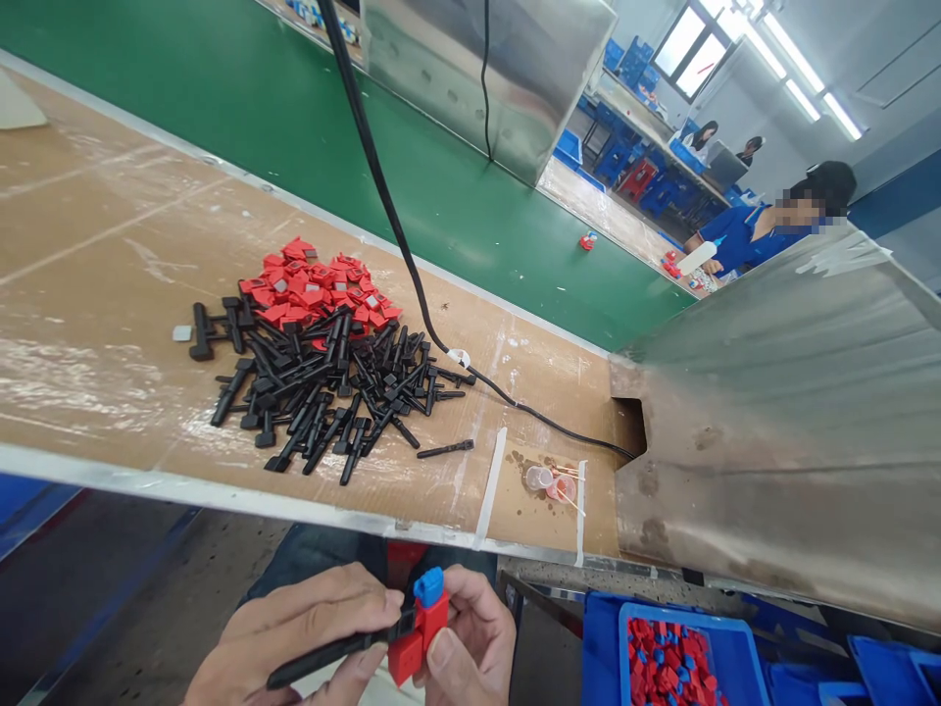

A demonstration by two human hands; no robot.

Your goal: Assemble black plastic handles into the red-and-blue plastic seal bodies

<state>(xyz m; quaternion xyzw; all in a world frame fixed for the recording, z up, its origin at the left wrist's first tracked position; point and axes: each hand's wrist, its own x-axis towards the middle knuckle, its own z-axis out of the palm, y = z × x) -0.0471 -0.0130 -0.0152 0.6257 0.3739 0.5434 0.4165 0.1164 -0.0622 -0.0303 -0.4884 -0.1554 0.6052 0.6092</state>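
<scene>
In front of the bench edge, my left hand (316, 628) is closed on a black plastic stick-shaped part (323, 659). Its inner end meets a small red and blue plastic piece (430, 623), which my right hand (474, 637) pinches between thumb and fingers. The blue end of that piece points up. Whether the two parts are joined or only touching, I cannot tell. On the bench above my hands lies a heap of similar black parts (316, 392), with a pile of red plastic pieces (316, 284) behind it. One black part (445, 448) lies apart.
A black cable (389, 196) crosses the bench (110, 294) into a metal panel (771, 441). Small clear cups (540, 478) with sticks stand near the front edge. A blue bin (739, 657) of red and blue pieces sits lower right. A person (765, 235) works beyond the green belt (515, 235).
</scene>
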